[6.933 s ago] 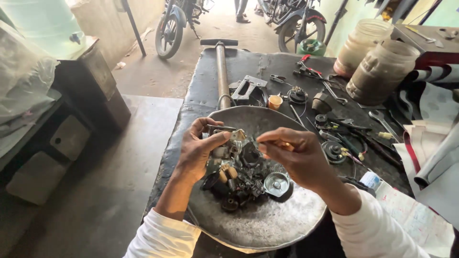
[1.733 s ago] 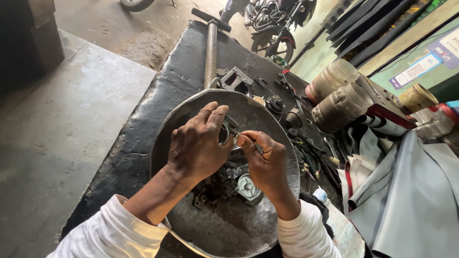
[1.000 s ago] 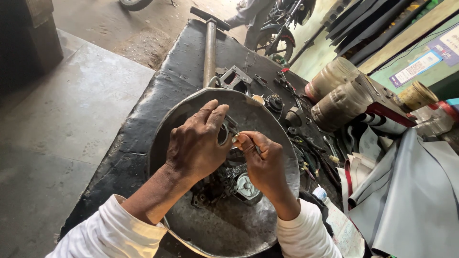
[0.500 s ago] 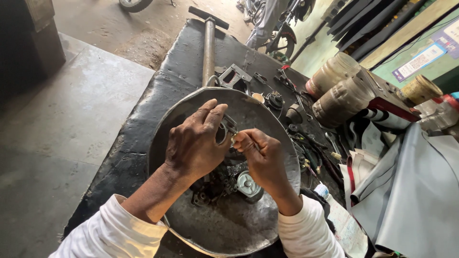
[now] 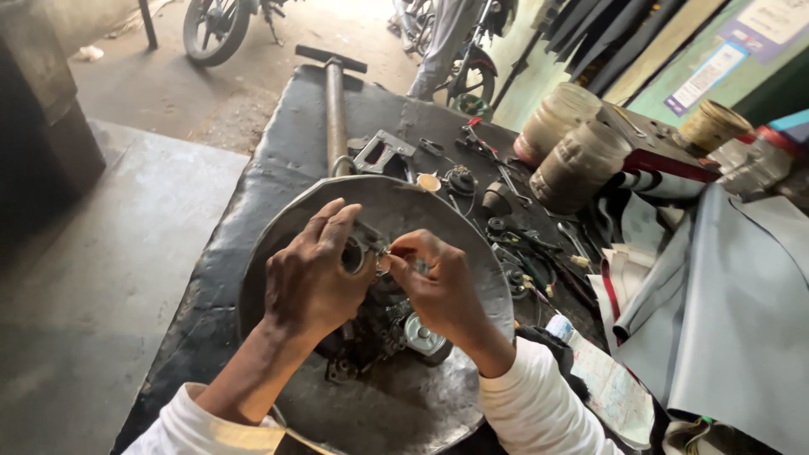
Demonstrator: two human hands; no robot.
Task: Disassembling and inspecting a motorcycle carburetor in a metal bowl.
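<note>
A wide, shallow metal pan point(image 5: 278, 244) lies on a dark workbench point(image 5: 278, 168). In the pan sits a pile of greasy small engine parts point(image 5: 383, 324), among them a round silver piece point(image 5: 419, 335). My left hand point(image 5: 316, 274) is shut on a small dark ring-shaped metal part point(image 5: 354, 253) held above the pile. My right hand point(image 5: 434, 282) pinches a tiny piece point(image 5: 386, 257) right against that part. Both hands meet over the middle of the pan.
Behind the pan lie a long hand pump point(image 5: 335, 101), a metal bracket point(image 5: 381, 153), pliers and several small tools point(image 5: 514, 227). Two grimy jars point(image 5: 577, 160) stand at the right back, beside grey sheets point(image 5: 716, 295). Motorbikes point(image 5: 215, 29) stand on the ground beyond.
The view has tilted up a little, showing more of the bench's far end. My hands stay together over the pan, with the right fingers working slightly at the small part.
</note>
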